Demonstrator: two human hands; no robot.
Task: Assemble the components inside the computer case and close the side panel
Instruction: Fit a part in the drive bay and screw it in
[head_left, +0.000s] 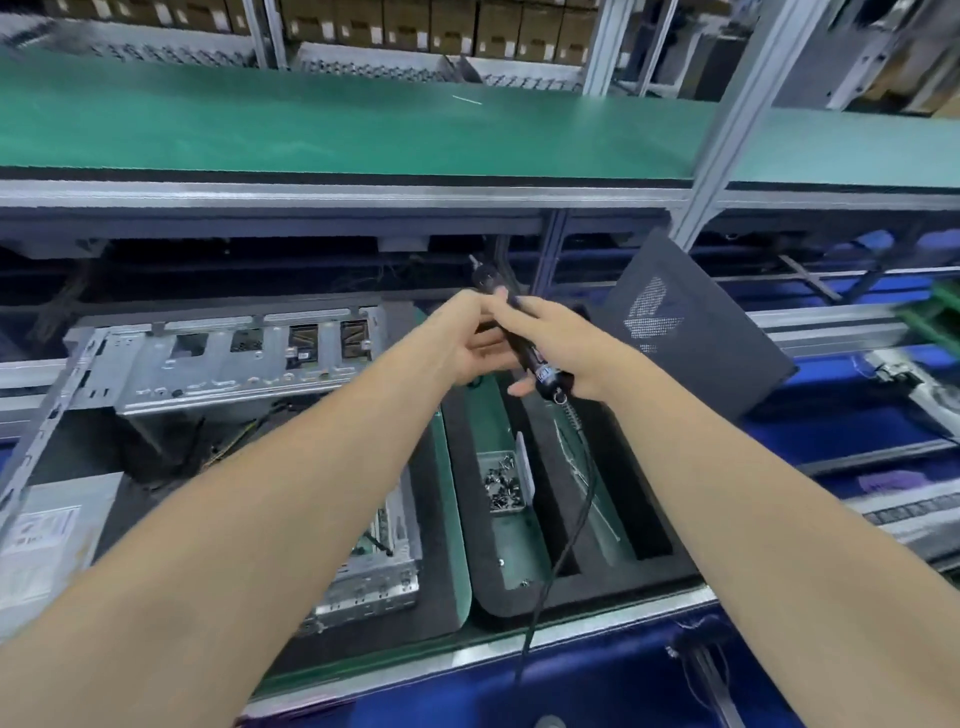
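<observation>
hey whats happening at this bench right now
A person is working on a computer build. The right hand holds a corded electric screwdriver, and the left hand meets it near the tip. The open computer case lies to the left, and its dark side panel leans off to the right, not yet fitted. A small tray of screws sits below the hands.

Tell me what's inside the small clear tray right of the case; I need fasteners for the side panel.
The small clear tray holds a loose pile of small dark screws. Their exact type and count are too small to tell. The black cable of the electric screwdriver runs just beside it.
</observation>
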